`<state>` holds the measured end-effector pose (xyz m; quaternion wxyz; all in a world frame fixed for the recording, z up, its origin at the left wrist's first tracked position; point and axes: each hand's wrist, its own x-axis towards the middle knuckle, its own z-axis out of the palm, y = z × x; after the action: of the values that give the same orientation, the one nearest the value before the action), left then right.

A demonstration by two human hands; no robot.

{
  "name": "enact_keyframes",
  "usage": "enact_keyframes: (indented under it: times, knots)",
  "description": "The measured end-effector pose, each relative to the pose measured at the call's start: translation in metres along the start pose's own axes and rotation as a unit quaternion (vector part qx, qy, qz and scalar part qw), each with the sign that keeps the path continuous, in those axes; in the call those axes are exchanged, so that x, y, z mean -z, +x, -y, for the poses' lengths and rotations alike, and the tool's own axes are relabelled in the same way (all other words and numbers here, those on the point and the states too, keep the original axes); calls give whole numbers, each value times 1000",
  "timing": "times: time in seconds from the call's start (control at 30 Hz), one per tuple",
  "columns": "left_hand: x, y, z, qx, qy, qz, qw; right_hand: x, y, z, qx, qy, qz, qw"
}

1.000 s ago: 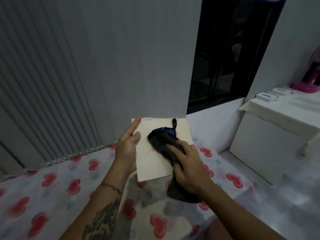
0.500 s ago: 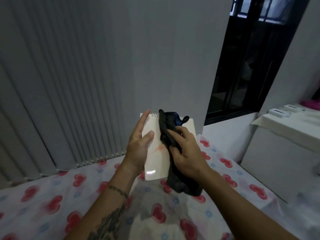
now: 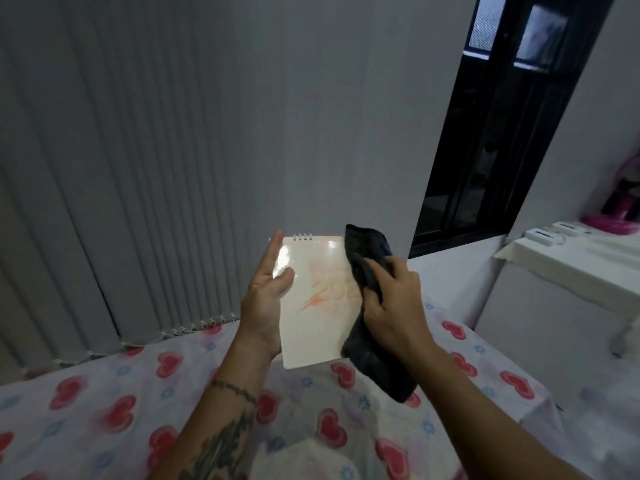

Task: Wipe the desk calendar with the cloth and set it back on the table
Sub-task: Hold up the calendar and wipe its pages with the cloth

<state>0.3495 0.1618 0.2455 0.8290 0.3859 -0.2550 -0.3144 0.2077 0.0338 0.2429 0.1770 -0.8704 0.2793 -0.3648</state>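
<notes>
I have the desk calendar (image 3: 313, 299) held upright above the heart-print tablecloth (image 3: 104, 410), long axis running up to the spiral binding, my left hand (image 3: 265, 306) bracing its left edge with fingers mostly straight and thumb on the face. My right hand (image 3: 394, 306) is closed around the dark cloth (image 3: 367, 258) at the calendar's right edge, so I judge the next wipe runs leftward.

home; heart-print tablecloth (image 3: 104, 410); vertical blinds (image 3: 104, 168)
</notes>
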Motion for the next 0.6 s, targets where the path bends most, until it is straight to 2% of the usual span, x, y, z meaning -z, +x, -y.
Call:
enact_keyframes:
  times: [0.17,0.27,0.33,0.5,0.6]
  knots:
    - [-7,4,-1,8,-18,7,1000,-16,-30,38,164,-28,58,984]
    - [5,8,-7,3,-32,8,999,-16,-37,35,223,-50,94,969]
    - [13,8,-9,1,-26,6,1000,-13,-32,21,212,-56,83,972]
    - [8,7,-7,-3,-7,1,1000,-16,-6,22,68,-69,11,995]
    - [2,7,-10,-10,30,8,999,-23,-8,37,78,-71,28,994]
